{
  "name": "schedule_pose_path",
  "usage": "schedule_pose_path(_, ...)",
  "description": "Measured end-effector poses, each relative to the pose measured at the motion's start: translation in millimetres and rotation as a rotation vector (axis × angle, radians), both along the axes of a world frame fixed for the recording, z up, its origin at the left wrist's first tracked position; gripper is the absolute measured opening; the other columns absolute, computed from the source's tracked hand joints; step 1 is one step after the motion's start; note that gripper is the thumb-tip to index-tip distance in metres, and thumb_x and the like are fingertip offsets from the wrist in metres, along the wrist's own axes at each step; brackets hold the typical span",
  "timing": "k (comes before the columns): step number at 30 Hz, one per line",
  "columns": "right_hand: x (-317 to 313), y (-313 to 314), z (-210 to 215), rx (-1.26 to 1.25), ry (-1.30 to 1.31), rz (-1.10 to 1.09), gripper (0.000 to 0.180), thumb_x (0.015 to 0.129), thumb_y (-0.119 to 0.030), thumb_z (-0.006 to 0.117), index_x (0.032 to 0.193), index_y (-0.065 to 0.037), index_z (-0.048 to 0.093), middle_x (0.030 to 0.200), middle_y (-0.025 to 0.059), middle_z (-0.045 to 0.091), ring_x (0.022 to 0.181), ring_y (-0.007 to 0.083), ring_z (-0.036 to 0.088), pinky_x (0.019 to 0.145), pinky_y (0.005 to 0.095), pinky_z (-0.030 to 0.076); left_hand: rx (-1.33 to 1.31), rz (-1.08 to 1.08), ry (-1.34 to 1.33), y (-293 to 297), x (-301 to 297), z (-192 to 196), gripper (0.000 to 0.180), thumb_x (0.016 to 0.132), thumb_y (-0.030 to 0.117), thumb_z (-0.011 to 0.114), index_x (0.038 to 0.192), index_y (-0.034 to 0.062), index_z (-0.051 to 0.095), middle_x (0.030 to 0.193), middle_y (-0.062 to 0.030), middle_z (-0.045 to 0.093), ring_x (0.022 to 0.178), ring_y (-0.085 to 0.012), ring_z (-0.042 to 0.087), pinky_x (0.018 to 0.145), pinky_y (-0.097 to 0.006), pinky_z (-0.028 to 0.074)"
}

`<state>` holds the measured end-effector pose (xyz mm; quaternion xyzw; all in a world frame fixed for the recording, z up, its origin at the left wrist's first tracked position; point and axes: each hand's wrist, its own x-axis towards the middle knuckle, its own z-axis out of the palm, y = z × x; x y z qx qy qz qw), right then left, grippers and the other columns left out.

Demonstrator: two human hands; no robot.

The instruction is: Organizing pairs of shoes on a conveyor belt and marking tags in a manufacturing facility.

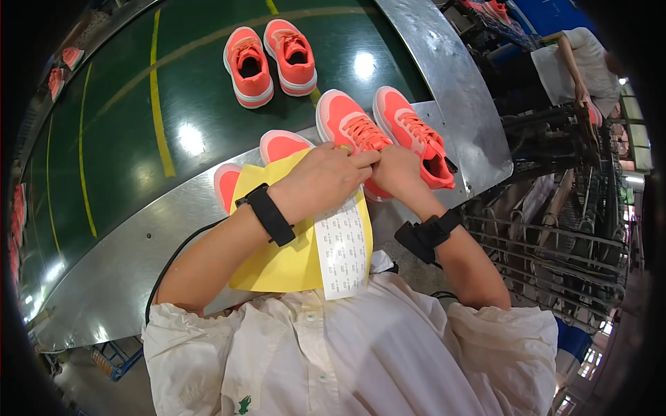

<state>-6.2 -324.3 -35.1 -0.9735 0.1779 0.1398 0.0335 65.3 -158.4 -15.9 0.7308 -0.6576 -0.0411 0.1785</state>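
Observation:
My left hand (320, 182) lies over a yellow sheet (270, 256) and a white sheet of small printed labels (342, 246); its closed fingers reach right to meet my other hand. My right hand (397, 171) is closed too, fingertips against the left ones at the tongue and laces of a coral sneaker (342, 114). What the fingertips pinch is hidden. Beside it stands a matching sneaker (409, 125), toe pointing away. Two more coral toes, one (284, 143) nearer and one (226, 182) farther left, stick out from under the yellow sheet.
A metal ledge (149, 239) borders the green conveyor belt (208, 83) with yellow lines. On the belt stands another coral pair, a left shoe (248, 68) and a right shoe (291, 59). Wire racks (541, 256) stand at right; a person (579, 69) holds a shoe at the upper right.

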Motion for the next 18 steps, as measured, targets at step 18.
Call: schedule_pose_path(18, -9.5, -23.8, 13.1, 0.180, 0.014, 0.146, 0.020, 0.084, -0.017, 0.057, 0.088, -0.003, 0.070, 0.083, 0.0177, 0.068, 0.079, 0.0325, 0.067, 0.070, 0.0411, 0.052, 0.041, 0.033, 0.060, 2.7, -1.2, 4.3, 0.010, 0.079, 0.006, 0.057, 0.086, 0.0037, 0.063, 0.133, -0.0003, 0.050, 0.085, -0.0242, 0.058, 0.081, -0.038, 0.048)
